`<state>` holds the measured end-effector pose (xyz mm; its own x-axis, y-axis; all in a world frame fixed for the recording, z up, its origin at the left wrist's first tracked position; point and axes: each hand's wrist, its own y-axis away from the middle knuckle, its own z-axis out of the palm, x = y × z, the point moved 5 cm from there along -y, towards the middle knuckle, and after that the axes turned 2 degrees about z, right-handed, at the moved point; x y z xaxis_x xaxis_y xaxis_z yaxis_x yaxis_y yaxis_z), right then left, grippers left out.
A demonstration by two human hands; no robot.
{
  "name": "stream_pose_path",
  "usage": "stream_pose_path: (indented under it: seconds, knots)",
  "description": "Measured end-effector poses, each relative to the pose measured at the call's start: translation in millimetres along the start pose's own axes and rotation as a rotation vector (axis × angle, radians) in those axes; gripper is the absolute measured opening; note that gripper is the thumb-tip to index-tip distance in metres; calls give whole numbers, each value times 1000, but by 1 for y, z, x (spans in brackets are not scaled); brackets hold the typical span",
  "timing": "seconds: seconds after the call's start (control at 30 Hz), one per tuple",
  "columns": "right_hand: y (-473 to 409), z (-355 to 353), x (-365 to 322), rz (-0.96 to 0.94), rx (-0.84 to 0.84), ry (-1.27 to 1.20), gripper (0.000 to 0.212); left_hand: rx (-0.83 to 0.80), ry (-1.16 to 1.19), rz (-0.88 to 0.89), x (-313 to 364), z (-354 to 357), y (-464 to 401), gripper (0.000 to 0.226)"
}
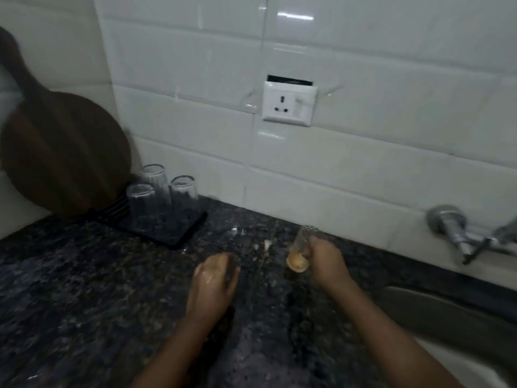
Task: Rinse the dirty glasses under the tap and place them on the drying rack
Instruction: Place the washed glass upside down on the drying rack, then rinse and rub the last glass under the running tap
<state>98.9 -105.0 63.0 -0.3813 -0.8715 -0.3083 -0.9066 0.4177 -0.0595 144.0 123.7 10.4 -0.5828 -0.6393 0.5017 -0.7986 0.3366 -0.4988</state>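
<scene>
Right hand (324,259) gripping tilted clear glass (303,249), orange-tinted near end, left hand (215,278) loosely curled, empty

The countertop (84,289) is dark granite, black speckled with grey and pale flecks; the wall tiles (363,65) behind it are glossy white with thin grey joints, and the socket plate (288,105) is white too, with a black slot above it. The round board (61,152) is deep brown; the tray (179,233) is black, and the 3 glasses (156,191) on it are clear; the glass (303,247) in the right hand (326,261) is clear with an orange-tinted end; the tap (458,233) is silver-grey.
</scene>
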Motion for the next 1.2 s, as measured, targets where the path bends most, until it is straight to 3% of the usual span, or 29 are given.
stream_pose_path:
  seconds: [0.13, 0.27, 0.3, 0.37, 0.43, 0.53, 0.6, 0.7, 0.77, 0.87, 1.07, 1.2]
  knots:
    - [39, -49, 28, -167, 33, -104, 8, -44, 149, 98, 82, 25, 9, 32]
    - [83, -107, 75, -282, 41, -134, 10, -231, 321, 63, 174, 71, 16, 96]
    - [93, -118, 89, -303, 28, -152, 11, -238, 378, 49, 201, 77, 17, 93]
    - [111, -136, 122, -310, -27, -179, 20, -218, 475, 21, 247, 89, 19, 66]
    - [122, -148, 163, -297, -81, -273, 11, -229, 481, -4, 283, 104, 21, 50]
    - [125, -162, 230, -149, -103, -722, 5, -243, 430, -71, 311, 131, 28, 57]
    - [113, -169, 268, -53, 54, -829, 5, -243, 418, -136, 321, 140, 32, 59]
    - [83, -173, 293, 13, 328, -451, 31, -248, 362, -196, 327, 144, 36, 55]
    - [67, -167, 286, 26, 318, -219, 55, -244, 313, -224, 325, 144, 39, 51]
    - [49, -156, 272, 23, 270, -73, 76, -247, 291, -257, 322, 146, 43, 50]
    - [30, -144, 255, -15, 308, 69, 59, -255, 256, -258, 309, 147, 44, 48]
    - [32, -143, 244, -54, 286, 200, 74, -288, 196, -263, 302, 151, 46, 55]
